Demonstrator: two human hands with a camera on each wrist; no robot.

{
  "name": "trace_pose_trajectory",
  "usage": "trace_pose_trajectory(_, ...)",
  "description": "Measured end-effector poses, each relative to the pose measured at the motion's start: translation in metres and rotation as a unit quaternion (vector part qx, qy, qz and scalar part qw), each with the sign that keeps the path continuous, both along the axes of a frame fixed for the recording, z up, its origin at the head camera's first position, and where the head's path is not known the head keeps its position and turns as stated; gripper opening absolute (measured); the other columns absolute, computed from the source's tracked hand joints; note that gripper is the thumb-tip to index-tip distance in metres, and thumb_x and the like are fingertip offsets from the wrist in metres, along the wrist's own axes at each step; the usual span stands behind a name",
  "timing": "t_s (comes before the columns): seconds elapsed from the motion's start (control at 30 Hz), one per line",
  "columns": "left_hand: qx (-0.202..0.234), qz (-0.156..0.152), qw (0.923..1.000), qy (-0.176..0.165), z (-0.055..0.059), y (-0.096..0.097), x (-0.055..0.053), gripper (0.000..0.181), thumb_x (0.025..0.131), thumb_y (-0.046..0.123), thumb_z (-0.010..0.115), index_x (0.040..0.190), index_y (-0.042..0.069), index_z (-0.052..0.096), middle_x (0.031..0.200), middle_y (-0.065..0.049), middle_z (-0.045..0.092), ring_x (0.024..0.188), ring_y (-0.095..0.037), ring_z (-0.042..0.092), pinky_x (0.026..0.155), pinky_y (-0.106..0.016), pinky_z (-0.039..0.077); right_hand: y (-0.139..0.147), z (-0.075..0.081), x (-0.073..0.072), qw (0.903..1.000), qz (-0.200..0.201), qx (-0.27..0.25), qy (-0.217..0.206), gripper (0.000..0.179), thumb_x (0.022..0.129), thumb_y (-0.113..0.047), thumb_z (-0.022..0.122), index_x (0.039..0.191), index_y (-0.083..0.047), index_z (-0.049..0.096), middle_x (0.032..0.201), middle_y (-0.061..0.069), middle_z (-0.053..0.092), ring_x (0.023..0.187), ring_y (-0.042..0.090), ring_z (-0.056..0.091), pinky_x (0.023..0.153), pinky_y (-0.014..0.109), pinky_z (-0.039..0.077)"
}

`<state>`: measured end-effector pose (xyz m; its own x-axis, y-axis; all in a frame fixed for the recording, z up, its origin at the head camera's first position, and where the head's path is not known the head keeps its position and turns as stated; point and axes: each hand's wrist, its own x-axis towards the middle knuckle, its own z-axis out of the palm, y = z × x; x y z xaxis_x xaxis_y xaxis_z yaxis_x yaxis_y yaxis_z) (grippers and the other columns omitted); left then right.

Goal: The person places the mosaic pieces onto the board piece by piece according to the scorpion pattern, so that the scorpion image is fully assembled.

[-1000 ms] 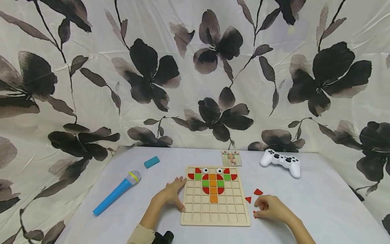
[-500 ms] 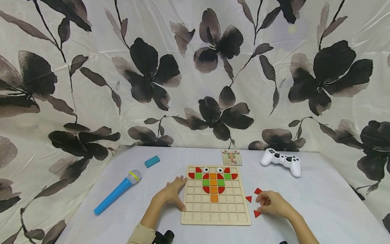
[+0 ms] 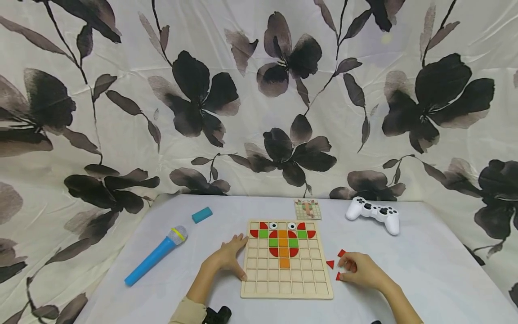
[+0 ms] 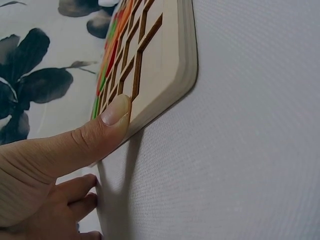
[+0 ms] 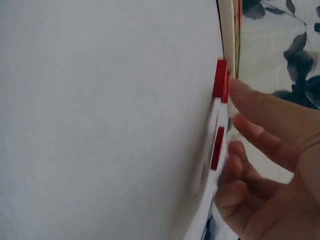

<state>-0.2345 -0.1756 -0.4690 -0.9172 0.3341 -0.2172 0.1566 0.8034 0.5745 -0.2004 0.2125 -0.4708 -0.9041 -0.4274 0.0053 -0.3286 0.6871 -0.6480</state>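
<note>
A wooden grid board (image 3: 259, 288) lies flat on the table, its upper cells filled with red, green and orange pieces and two eye pieces. My left hand (image 3: 227, 255) rests at its left edge with fingers spread; in the left wrist view the thumb (image 4: 107, 120) lies on the board's rim. To the board's right, my right hand (image 3: 359, 270) is low over the table, its thumb touching a small red piece (image 3: 338, 276). A red triangle (image 3: 330, 264) lies beside the board, and another red piece (image 3: 341, 253) is partly covered by the fingertips.
A patterned card (image 3: 307, 209) lies behind the board. At the back right is a white game controller (image 3: 374, 213). On the left are a blue toy microphone (image 3: 155, 256) and a teal block (image 3: 202, 215). A floral cloth (image 3: 291, 112) hangs behind the table.
My right thumb has shifted slightly left onto the nearest red piece, which has slid a little away from me and turned. My left hand and the board have stayed put.
</note>
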Motion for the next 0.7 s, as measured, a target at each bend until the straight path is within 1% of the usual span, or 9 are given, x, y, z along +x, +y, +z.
trace_pose_trajectory(0.1,0.002,0.000,1.0000,-0.003,0.001,0.001,0.001,0.107,0.053,0.016,0.091,0.142,-0.003,0.035,0.150,-0.025,0.026,0.141,-0.040,0.016,0.111,-0.062,0.011,0.003,0.002,-0.006,0.9980,-0.046,0.029,0.033,0.029,0.073,-0.010,0.077,0.099,-0.004,0.065,0.088,0.005,0.056,0.071,0.013,0.046,0.059,0.025,0.041)
trace_pose_trajectory(0.17,0.002,0.002,1.0000,-0.004,0.002,0.001,0.002,0.107,0.053,0.016,0.091,0.142,-0.003,0.036,0.150,-0.025,0.026,0.141,-0.040,0.016,0.111,-0.062,0.010,0.005,0.003,-0.011,0.9963,-0.058,0.044,0.046,0.033,0.074,-0.009,0.074,0.106,-0.002,0.065,0.092,0.009,0.057,0.074,0.016,0.046,0.060,0.027,0.040)
trace_pose_trajectory(0.23,0.003,0.004,1.0000,-0.004,0.002,0.001,0.003,0.107,0.052,0.016,0.091,0.142,-0.003,0.036,0.150,-0.025,0.026,0.141,-0.040,0.016,0.111,-0.062,0.010,0.006,0.002,-0.016,0.9957,-0.057,0.055,0.048,0.034,0.076,-0.007,0.072,0.108,-0.001,0.065,0.093,0.012,0.057,0.071,0.015,0.046,0.059,0.028,0.040)
trace_pose_trajectory(0.33,0.005,0.006,1.0000,-0.002,0.003,0.001,0.003,0.107,0.052,0.015,0.091,0.142,-0.004,0.036,0.150,-0.025,0.027,0.141,-0.040,0.016,0.111,-0.062,0.010,0.005,-0.001,-0.024,0.9963,-0.049,0.063,0.034,0.029,0.077,-0.007,0.071,0.105,0.001,0.066,0.090,0.012,0.059,0.068,0.014,0.045,0.058,0.026,0.041)
trace_pose_trajectory(0.4,0.009,0.008,0.9999,0.000,0.002,0.001,0.003,0.107,0.052,0.014,0.091,0.142,-0.004,0.036,0.150,-0.025,0.027,0.141,-0.040,0.016,0.111,-0.062,0.010,0.004,-0.003,-0.029,0.9962,-0.057,0.064,0.016,0.024,0.078,-0.006,0.072,0.100,0.000,0.067,0.087,0.009,0.060,0.067,0.013,0.046,0.058,0.026,0.042)
trace_pose_trajectory(0.47,0.012,0.008,0.9999,0.001,0.002,0.001,0.004,0.107,0.052,0.014,0.091,0.141,-0.004,0.036,0.150,-0.025,0.027,0.140,-0.040,0.017,0.111,-0.062,0.010,0.003,-0.004,-0.032,0.9953,-0.070,0.067,0.001,0.020,0.078,-0.005,0.072,0.096,-0.001,0.067,0.084,0.005,0.059,0.069,0.014,0.048,0.061,0.028,0.045)
trace_pose_trajectory(0.57,0.011,0.008,0.9999,0.001,0.001,0.001,0.004,0.107,0.051,0.014,0.091,0.141,-0.003,0.037,0.150,-0.025,0.027,0.141,-0.040,0.017,0.111,-0.062,0.010,0.002,-0.005,-0.034,0.9939,-0.090,0.062,-0.019,0.016,0.076,-0.003,0.073,0.090,-0.001,0.065,0.078,0.002,0.058,0.071,0.015,0.050,0.064,0.030,0.047)
trace_pose_trajectory(0.7,0.002,0.004,1.0000,-0.001,0.001,0.001,0.003,0.106,0.052,0.015,0.091,0.142,-0.003,0.037,0.149,-0.025,0.028,0.140,-0.040,0.017,0.111,-0.063,0.011,0.004,-0.003,-0.035,0.9931,-0.103,0.040,-0.038,0.018,0.073,-0.002,0.076,0.082,-0.001,0.061,0.071,0.001,0.054,0.068,0.015,0.049,0.060,0.027,0.044)
